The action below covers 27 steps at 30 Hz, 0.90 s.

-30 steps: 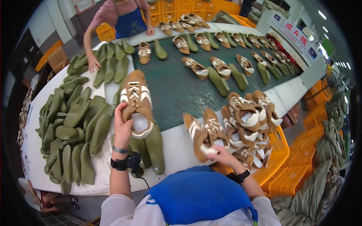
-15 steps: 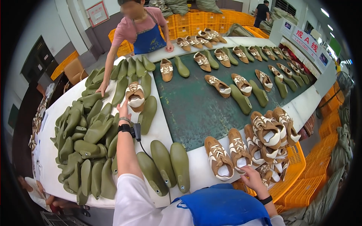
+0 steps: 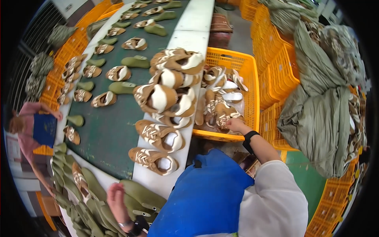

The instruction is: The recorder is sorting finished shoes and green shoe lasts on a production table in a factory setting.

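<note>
My right hand (image 3: 237, 125) touches a soft, seemingly light shoe (image 3: 224, 113) in the crate (image 3: 255, 87), right of centre, grip unclear; its heel looks best to hold. My left hand (image 3: 117, 197), lower left, is empty, loosely curled.

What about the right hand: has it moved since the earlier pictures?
Yes: judged against the table, the right hand has moved rightward, from the shoes at its edge into the crate.

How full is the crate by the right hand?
Partly full: brown-and-white shoes lie inside the orange crate, with much of its far wall showing.
</note>
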Each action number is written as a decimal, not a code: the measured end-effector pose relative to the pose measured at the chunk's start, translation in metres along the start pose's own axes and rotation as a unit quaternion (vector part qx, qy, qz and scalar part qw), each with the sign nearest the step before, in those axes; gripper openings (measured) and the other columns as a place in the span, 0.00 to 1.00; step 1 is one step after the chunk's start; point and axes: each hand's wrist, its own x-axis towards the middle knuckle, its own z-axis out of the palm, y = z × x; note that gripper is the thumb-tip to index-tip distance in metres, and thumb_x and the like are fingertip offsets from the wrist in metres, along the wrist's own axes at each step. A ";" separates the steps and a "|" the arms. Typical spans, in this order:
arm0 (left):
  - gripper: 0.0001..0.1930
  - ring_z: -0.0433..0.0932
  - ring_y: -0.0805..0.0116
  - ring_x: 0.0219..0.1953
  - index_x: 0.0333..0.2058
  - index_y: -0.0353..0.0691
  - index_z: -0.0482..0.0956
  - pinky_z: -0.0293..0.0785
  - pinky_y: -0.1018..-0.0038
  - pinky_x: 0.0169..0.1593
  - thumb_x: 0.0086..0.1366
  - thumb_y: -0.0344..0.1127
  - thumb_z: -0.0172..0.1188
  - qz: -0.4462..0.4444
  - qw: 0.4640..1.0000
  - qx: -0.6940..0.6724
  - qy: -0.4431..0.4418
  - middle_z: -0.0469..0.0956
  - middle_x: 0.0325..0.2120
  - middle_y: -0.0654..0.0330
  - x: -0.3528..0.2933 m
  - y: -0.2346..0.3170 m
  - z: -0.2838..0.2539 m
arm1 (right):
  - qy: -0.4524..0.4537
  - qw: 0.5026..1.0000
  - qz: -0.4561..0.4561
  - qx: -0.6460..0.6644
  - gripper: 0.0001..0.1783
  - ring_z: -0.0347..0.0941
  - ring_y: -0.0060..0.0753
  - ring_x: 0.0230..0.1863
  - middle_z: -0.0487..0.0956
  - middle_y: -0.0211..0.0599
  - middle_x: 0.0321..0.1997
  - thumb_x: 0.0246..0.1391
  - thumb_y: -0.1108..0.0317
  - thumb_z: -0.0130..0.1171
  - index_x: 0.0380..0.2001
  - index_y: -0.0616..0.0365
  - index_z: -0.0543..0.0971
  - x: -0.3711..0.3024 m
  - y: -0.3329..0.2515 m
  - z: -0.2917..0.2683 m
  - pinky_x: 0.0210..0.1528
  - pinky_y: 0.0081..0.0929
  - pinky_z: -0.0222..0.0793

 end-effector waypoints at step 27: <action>0.12 0.71 0.72 0.39 0.44 0.34 0.70 0.65 0.79 0.46 0.60 0.27 0.49 -0.383 0.892 0.138 -0.196 0.74 0.36 0.59 0.017 0.042 0.272 | 0.311 0.915 0.203 0.156 0.21 0.69 0.52 0.44 0.75 0.48 0.40 0.48 0.56 0.52 0.46 0.48 0.73 0.294 0.081 -0.062 0.47 0.36 0.64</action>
